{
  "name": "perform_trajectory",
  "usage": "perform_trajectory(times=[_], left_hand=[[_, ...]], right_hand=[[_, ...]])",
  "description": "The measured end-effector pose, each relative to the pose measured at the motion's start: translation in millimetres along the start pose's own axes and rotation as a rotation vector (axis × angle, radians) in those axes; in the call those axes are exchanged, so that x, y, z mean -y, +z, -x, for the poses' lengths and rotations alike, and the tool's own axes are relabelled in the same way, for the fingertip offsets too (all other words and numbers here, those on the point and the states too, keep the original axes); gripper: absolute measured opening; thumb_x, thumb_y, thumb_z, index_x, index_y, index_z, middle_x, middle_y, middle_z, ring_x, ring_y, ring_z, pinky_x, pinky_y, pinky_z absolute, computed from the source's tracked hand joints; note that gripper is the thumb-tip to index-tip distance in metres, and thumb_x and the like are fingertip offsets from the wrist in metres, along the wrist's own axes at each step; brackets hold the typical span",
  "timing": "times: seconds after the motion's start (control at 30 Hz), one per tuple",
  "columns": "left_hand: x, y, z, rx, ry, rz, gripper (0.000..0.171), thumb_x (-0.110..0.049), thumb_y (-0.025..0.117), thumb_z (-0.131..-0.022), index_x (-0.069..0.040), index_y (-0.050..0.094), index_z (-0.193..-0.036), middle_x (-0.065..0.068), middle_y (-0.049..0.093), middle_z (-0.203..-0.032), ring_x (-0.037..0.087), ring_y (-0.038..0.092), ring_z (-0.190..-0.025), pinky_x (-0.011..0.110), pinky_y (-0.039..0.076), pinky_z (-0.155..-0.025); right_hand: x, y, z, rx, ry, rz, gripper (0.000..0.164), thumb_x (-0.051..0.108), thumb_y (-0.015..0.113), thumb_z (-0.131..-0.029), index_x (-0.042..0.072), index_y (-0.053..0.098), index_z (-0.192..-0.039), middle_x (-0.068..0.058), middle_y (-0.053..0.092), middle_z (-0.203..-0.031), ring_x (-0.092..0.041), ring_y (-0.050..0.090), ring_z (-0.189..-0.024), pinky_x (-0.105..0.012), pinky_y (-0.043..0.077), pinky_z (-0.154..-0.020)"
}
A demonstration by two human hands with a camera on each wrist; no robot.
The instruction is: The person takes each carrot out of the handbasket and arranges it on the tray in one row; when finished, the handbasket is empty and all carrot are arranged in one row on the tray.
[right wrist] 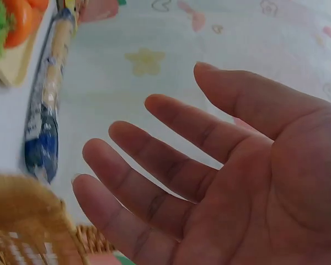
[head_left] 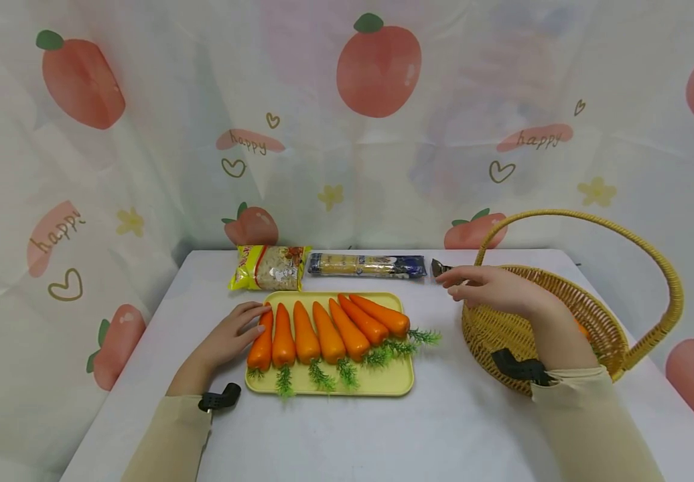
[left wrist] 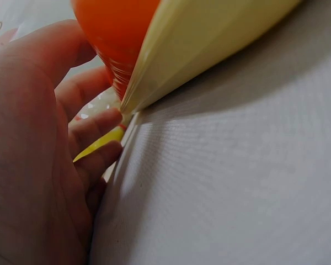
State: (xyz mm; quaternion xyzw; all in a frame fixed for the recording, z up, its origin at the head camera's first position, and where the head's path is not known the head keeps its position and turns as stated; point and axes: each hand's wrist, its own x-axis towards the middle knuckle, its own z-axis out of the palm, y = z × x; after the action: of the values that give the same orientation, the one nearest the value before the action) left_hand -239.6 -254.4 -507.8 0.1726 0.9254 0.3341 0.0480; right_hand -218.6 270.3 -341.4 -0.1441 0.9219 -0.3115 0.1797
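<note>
Several orange carrots (head_left: 305, 335) with green tops lie side by side on a yellow tray (head_left: 377, 383). My left hand (head_left: 232, 338) is at the tray's left side, its fingertips by the leftmost carrot (head_left: 260, 348). In the left wrist view, its loosely bent fingers reach along the tray rim (left wrist: 209, 44) beside that carrot (left wrist: 118, 33); whether they press on either is unclear. My right hand (head_left: 506, 291) hovers over the left part of a wicker basket (head_left: 603, 318). The right wrist view shows that palm (right wrist: 254, 182) with fingers spread and nothing held.
Behind the tray lie a yellow bag of dry food (head_left: 271, 268) and a long blue-ended packet (head_left: 365, 266). A small dark wrapper end (head_left: 439, 267) shows by my right fingertips. Something orange sits in the basket, mostly behind my right wrist. The basket's tall handle (head_left: 675, 294) arches up on the right.
</note>
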Motion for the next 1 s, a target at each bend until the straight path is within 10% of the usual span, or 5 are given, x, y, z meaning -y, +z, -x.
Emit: perform_trajectory(times=[0.53, 1.0], left_hand=[[0.2, 0.6, 1.0, -0.007, 0.013, -0.005, 0.053, -0.049, 0.051, -0.1, -0.027, 0.046, -0.148, 0.008, 0.035, -0.155, 0.039, 0.036, -0.142, 0.065, 0.027, -0.114], [0.4, -2.1, 0.1, 0.004, 0.02, 0.001, 0.052, -0.05, 0.051, -0.099, -0.029, 0.047, -0.147, 0.006, 0.036, -0.154, 0.036, 0.037, -0.142, 0.064, 0.028, -0.115]], right_hand=[[-77.6, -56.0, 26.2, -0.007, 0.143, -0.106, 0.063, 0.049, 0.049, -0.101, 0.008, 0.043, -0.148, -0.023, 0.05, -0.143, -0.033, 0.061, -0.118, -0.046, 0.055, -0.095], [-124.3, -66.6, 36.1, 0.001, 0.309, -0.053, 0.072, 0.045, 0.043, -0.104, -0.008, 0.026, -0.15, -0.037, 0.041, -0.143, -0.05, 0.047, -0.129, -0.054, 0.05, -0.099]])
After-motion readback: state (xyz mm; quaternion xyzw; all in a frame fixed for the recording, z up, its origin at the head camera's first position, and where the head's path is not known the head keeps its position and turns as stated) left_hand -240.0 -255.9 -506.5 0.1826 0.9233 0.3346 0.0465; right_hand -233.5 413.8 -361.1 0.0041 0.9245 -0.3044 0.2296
